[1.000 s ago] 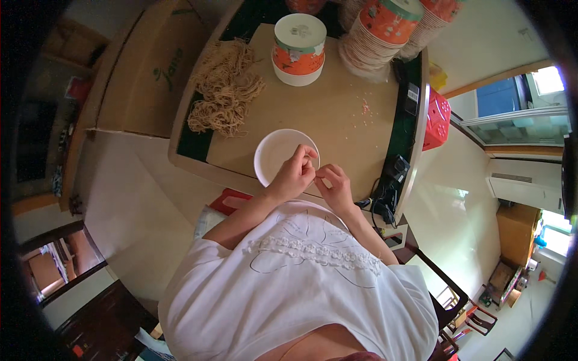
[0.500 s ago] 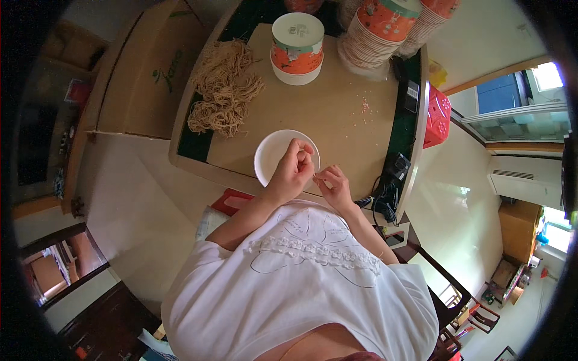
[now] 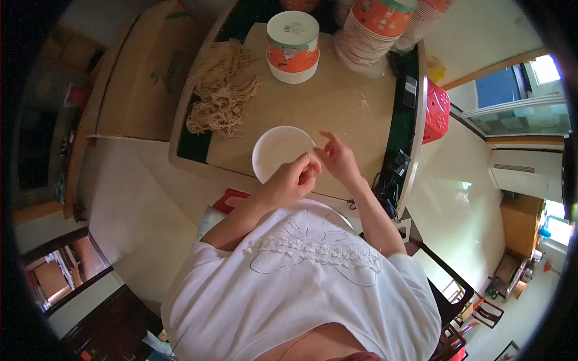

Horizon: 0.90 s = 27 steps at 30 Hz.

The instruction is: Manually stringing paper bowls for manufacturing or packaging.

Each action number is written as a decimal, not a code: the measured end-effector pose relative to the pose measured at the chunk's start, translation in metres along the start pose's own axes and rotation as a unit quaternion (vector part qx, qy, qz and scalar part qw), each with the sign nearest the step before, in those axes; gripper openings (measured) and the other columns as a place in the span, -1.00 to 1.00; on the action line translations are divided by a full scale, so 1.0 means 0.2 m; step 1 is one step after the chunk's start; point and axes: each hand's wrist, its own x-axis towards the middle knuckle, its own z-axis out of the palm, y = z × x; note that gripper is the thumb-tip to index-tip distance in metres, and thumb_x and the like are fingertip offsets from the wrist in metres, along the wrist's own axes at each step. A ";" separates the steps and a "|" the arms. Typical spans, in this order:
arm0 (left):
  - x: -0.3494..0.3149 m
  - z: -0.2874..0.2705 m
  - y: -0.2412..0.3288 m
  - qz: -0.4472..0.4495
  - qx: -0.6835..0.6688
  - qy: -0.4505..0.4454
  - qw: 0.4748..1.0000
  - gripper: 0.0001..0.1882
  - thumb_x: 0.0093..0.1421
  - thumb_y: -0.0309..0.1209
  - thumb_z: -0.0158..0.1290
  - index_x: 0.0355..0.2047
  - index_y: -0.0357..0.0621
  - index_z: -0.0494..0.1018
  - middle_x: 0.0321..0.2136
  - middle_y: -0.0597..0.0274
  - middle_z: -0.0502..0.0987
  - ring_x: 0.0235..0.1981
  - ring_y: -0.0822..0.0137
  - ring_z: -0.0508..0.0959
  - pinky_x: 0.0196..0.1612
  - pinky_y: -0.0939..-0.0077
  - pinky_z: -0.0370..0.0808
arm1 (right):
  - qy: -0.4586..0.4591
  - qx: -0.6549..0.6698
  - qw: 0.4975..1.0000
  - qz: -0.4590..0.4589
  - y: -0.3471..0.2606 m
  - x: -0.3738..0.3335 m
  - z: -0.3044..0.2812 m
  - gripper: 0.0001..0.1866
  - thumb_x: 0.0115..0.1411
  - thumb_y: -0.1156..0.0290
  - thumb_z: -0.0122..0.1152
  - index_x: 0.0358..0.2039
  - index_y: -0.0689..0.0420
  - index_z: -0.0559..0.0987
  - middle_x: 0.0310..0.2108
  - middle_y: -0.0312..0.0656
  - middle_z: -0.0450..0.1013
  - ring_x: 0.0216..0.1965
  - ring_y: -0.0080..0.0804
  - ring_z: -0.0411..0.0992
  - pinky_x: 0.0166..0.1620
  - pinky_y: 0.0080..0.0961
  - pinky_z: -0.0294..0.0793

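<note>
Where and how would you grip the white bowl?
I'd pinch the left rim of the white bowl, coming from the person's left. It sits open side up, so the rim likely gives a thin edge to pinch; that side is exposed, while the left hand overlaps the near-right edge and the right hand is just off the right side.

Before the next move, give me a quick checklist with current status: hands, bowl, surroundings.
1. Left hand contents known: cannot tell. Fingers are curled, hiding whatever may be inside.
2. Right hand open: ok. Fingers are spread; a thin strand would be too fine to see.
3. White bowl open side up: ok. The left hand covers part of its near rim.
4. String pile apart from the bowl: ok. It lies farther back, to the left.
5. Black cables well away from the right forearm: not ok. They lie close beside it; contact unclear.
</note>
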 end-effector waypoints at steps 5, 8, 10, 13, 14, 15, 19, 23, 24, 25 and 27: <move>-0.08 -0.09 0.02 -0.001 0.038 -0.001 0.999 -0.85 0.05 -0.65 -0.07 -0.35 -0.19 0.31 -0.61 0.44 0.26 -0.57 0.63 0.25 -0.50 0.70 0.25 | -0.073 -0.111 0.991 -0.027 0.16 0.11 0.09 -0.53 -0.01 0.46 0.02 0.00 -0.04 0.36 -0.58 0.08 0.43 -0.49 0.03 0.44 -0.39 -0.15 0.42; -0.18 -0.22 -0.04 -0.032 0.099 0.047 0.993 -0.84 0.04 -0.64 -0.08 -0.34 -0.19 0.30 -0.61 0.39 0.29 -0.56 0.59 0.31 -0.49 0.66 0.29 | 0.023 -0.038 0.995 0.095 0.17 0.01 0.01 -0.36 -0.02 0.50 -0.01 0.14 -0.01 0.16 -0.53 0.09 0.45 -0.51 0.02 0.45 -0.40 -0.17 0.43; -0.22 -0.28 -0.09 -0.071 0.271 0.103 0.954 -0.83 0.05 -0.61 -0.03 -0.33 -0.17 0.28 -0.61 0.23 0.36 -0.57 0.42 0.43 -0.50 0.53 0.35 | 0.054 0.040 0.994 0.085 0.28 -0.10 0.00 -0.22 -0.03 0.55 -0.04 0.24 0.04 -0.03 -0.54 0.06 0.45 -0.58 -0.07 0.44 -0.46 -0.26 0.42; -0.20 -0.28 -0.19 -0.168 0.343 0.127 0.915 -0.83 0.06 -0.54 -0.01 -0.32 -0.12 0.30 -0.47 0.03 0.51 -0.39 0.01 0.53 -0.39 0.17 0.45 | 0.100 0.052 0.990 0.081 0.14 -0.23 0.02 -0.17 -0.03 0.57 -0.05 0.28 0.01 -0.11 -0.52 0.05 0.44 -0.59 -0.13 0.43 -0.48 -0.32 0.40; -0.19 -0.28 -0.27 -0.169 0.343 0.128 0.915 -0.83 0.06 -0.54 -0.01 -0.32 -0.12 0.30 -0.47 0.03 0.51 -0.39 0.01 0.53 -0.39 0.17 0.45 | 0.093 0.059 0.987 0.117 0.11 -0.27 0.03 -0.16 0.02 0.55 -0.03 0.29 -0.02 -0.15 -0.52 0.05 0.45 -0.59 -0.11 0.43 -0.49 -0.36 0.38; -0.18 -0.30 -0.40 -0.083 0.375 0.216 0.898 -0.82 0.06 -0.52 0.01 -0.29 -0.11 0.31 -0.47 0.04 0.51 -0.40 0.02 0.53 -0.38 0.16 0.45 | 0.093 0.059 0.987 0.116 0.13 -0.31 0.06 -0.16 0.02 0.55 -0.03 0.29 -0.02 -0.15 -0.52 0.05 0.45 -0.59 -0.11 0.43 -0.49 -0.36 0.38; -0.05 -0.33 -0.23 0.031 0.380 0.280 0.881 -0.85 0.05 -0.46 0.07 -0.34 -0.10 0.39 -0.48 0.15 0.52 -0.40 0.10 0.53 -0.38 0.23 0.47 | 0.050 0.071 0.987 0.134 0.17 -0.41 0.09 -0.22 0.12 0.48 0.08 0.29 -0.02 -0.08 -0.71 -0.14 0.32 -0.68 -0.37 0.32 -0.53 -0.47 0.33; 0.05 -0.20 -0.05 0.263 0.421 0.104 0.862 -0.85 -0.07 -0.39 0.19 -0.58 -0.08 0.41 -0.63 0.28 0.42 -0.56 0.29 0.44 -0.52 0.41 0.42 | 0.095 0.024 0.993 0.073 0.05 -0.27 -0.11 -0.39 0.10 0.52 0.16 0.17 -0.01 0.24 -0.72 -0.25 0.22 -0.66 -0.56 0.20 -0.53 -0.60 0.28; 0.08 -0.15 -0.01 0.295 0.410 0.062 0.861 -0.84 -0.08 -0.39 0.19 -0.61 -0.08 0.40 -0.64 0.29 0.41 -0.55 0.29 0.44 -0.52 0.42 0.42 | 0.029 0.047 0.998 0.010 -0.02 -0.21 -0.13 -0.41 0.08 0.54 0.15 0.15 -0.01 0.27 -0.69 -0.25 0.24 -0.63 -0.58 0.21 -0.51 -0.61 0.30; 0.11 -0.10 0.03 0.326 0.399 0.020 0.857 -0.82 -0.09 -0.38 0.20 -0.63 -0.08 0.39 -0.65 0.30 0.40 -0.55 0.30 0.44 -0.52 0.42 0.41 | -0.038 0.071 0.995 -0.053 -0.09 -0.16 -0.15 -0.42 0.07 0.56 0.15 0.13 -0.01 0.30 -0.66 -0.25 0.26 -0.60 -0.59 0.23 -0.49 -0.62 0.31; 0.14 0.01 0.04 0.389 0.331 -0.001 0.860 -0.80 -0.09 -0.37 0.20 -0.66 -0.08 0.38 -0.68 0.31 0.38 -0.56 0.32 0.44 -0.54 0.41 0.40 | -0.107 0.091 0.988 -0.058 -0.18 -0.08 -0.14 -0.45 -0.03 0.66 0.17 0.05 0.12 0.40 -0.52 -0.24 0.38 -0.46 -0.56 0.34 -0.36 -0.63 0.37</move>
